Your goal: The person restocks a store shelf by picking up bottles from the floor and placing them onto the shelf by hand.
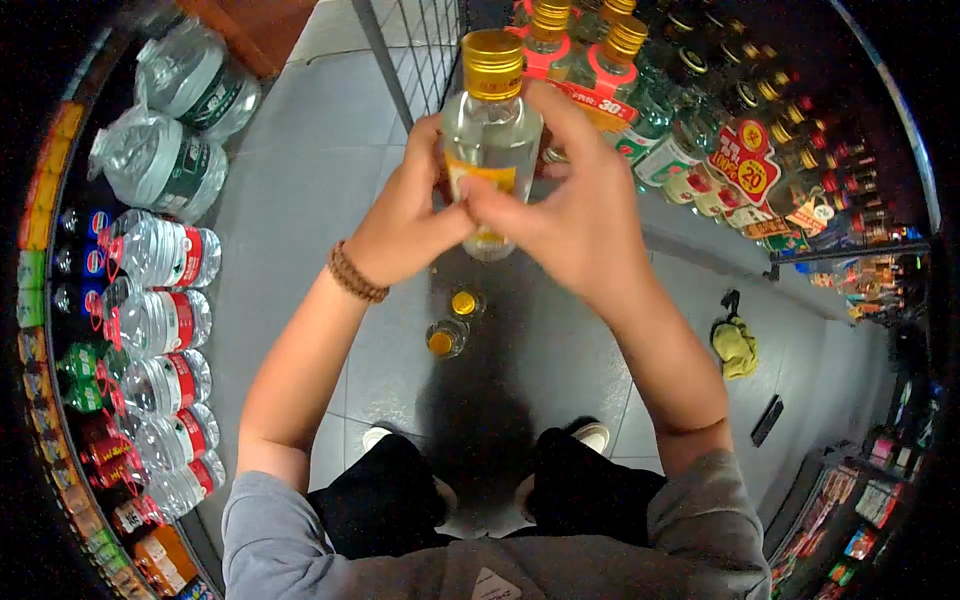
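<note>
Both my hands are wrapped round a clear glass bottle with a gold cap and a yellow-and-white label. It is held upright in front of me, near the top of the view. My left hand, with a braided bracelet at the wrist, grips its left side. My right hand closes on the right side, its thumb lying across the label. Some of the fingers are hidden behind the glass. On the floor below stand two small gold-capped bottles, the nearer bottle and the farther bottle.
Large water bottles line the left side. Shelves on the right hold many bottles with red price tags. A wire rack stands ahead. A green pouch and a black flat object lie on the tiled floor.
</note>
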Action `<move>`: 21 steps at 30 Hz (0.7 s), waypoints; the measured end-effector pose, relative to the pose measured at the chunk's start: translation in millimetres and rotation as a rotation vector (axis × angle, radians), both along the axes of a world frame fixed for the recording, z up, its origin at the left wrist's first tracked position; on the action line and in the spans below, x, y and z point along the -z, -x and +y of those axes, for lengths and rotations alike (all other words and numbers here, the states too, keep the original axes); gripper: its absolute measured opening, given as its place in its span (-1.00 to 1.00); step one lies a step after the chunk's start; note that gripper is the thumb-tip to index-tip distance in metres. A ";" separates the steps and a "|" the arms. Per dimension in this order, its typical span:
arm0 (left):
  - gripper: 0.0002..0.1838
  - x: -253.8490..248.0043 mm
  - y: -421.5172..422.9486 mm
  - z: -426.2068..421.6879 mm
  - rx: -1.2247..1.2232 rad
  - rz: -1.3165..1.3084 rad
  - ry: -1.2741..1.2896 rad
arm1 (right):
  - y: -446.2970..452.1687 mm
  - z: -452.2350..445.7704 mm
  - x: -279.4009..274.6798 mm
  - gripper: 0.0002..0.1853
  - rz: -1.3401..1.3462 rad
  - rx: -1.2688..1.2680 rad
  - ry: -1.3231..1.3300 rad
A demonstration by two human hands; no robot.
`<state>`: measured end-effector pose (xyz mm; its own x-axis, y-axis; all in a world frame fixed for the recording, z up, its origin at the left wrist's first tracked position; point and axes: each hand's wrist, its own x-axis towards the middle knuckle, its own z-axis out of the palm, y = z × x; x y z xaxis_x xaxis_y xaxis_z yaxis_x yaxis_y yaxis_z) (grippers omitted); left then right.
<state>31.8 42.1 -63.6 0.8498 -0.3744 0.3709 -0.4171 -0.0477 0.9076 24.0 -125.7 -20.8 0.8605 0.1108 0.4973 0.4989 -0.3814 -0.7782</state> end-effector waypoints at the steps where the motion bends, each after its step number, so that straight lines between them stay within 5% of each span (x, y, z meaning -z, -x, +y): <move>1: -0.29 6.9 -4.7 2.6 -0.010 -0.004 0.004 | -7.7 2.1 7.8 -0.38 -0.004 -0.010 0.004; 11: -0.45 77.2 -45.1 -3.6 -0.303 0.106 0.040 | -63.5 21.2 71.2 -0.37 -0.002 -0.028 -0.076; 21: -0.48 91.1 -56.5 -8.7 -0.459 0.080 -0.114 | -86.6 29.3 101.0 -0.38 0.066 0.017 0.060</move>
<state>88.3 33.4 -154.6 0.9611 0.0118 0.2761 -0.2588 -0.3121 0.9141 110.7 -96.4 -121.8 0.8932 0.1235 0.4323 0.4401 -0.4366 -0.7847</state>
